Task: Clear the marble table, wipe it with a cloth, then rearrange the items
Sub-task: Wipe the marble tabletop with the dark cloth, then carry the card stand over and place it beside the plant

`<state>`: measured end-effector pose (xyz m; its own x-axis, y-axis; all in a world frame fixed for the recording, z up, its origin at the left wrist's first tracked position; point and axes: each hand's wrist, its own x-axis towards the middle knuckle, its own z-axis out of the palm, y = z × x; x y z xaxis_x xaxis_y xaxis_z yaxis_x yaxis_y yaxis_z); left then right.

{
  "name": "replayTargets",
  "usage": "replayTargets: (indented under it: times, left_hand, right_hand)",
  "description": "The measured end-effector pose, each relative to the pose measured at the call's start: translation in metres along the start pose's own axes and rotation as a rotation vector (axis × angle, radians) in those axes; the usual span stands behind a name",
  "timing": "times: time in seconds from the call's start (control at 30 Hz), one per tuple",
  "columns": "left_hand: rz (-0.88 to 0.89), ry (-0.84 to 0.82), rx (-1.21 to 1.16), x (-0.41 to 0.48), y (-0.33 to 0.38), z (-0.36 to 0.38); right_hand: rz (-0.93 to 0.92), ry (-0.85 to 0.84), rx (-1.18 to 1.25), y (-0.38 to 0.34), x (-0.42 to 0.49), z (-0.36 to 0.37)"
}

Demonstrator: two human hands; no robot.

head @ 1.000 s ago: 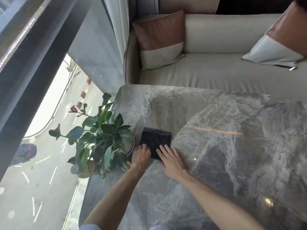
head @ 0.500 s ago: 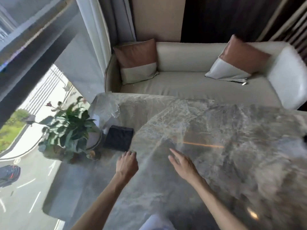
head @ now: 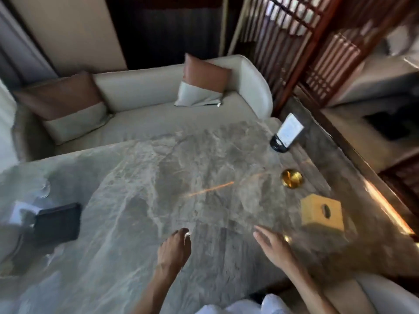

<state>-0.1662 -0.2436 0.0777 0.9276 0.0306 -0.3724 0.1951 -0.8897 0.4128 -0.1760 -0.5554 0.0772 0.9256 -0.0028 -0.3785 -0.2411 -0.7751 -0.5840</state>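
Note:
The grey marble table [head: 158, 177] fills the middle of the head view. A folded dark cloth [head: 57, 222] lies flat near its left end, with nothing touching it. My left hand [head: 174, 250] hovers over the near middle of the table with its fingers curled down and nothing in it. Further right, my right hand [head: 273, 247] is open with fingers spread, pointing toward a yellow wooden tissue box [head: 322, 211] at the right end. A round brass dish [head: 292, 177] and a white card in a black stand [head: 286, 133] sit beyond the box.
A cream sofa [head: 147, 114] with two brown-and-white cushions runs along the table's far side. A clear glass [head: 44, 189] and a white pot [head: 19, 211] stand at the far left by the cloth. A wooden lattice screen [head: 306, 53] rises at the right.
Both hands have left the cloth and moved right along the table. My view has swung right, so the plant has dropped out and the tissue box, brass dish and card stand have come in.

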Motion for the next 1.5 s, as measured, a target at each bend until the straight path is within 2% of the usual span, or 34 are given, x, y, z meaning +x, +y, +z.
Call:
replayTargets:
  times: [0.23, 0.53, 0.7, 0.87, 1.1, 1.3, 1.5]
  left_hand:
    - [0.140, -0.108, 0.037, 0.012, 0.045, 0.022]
    - [0.195, -0.074, 0.039, 0.064, 0.135, 0.033]
    - [0.123, -0.016, -0.004, 0.120, 0.205, 0.041]
    - [-0.013, 0.007, -0.048, 0.181, 0.283, 0.054]
    - [-0.154, -0.074, -0.149, 0.285, 0.378, 0.074]
    - [-0.230, -0.138, -0.268, 0.376, 0.434, 0.097]
    - [-0.342, -0.194, -0.475, 0.435, 0.450, 0.115]
  right_hand:
    - [0.114, 0.106, 0.016, 0.042, -0.034, -0.026]
    - [0.190, 0.168, 0.170, 0.086, -0.007, -0.098]
    - [0.092, 0.132, 0.099, 0.116, 0.065, -0.161]
    - [0.046, 0.085, 0.142, 0.144, 0.159, -0.240]
    - [-0.028, 0.192, 0.104, 0.130, 0.300, -0.338]
    - [-0.009, 0.120, 0.041, 0.092, 0.395, -0.353]
    - [0.013, 0.048, 0.059, 0.094, 0.439, -0.335]
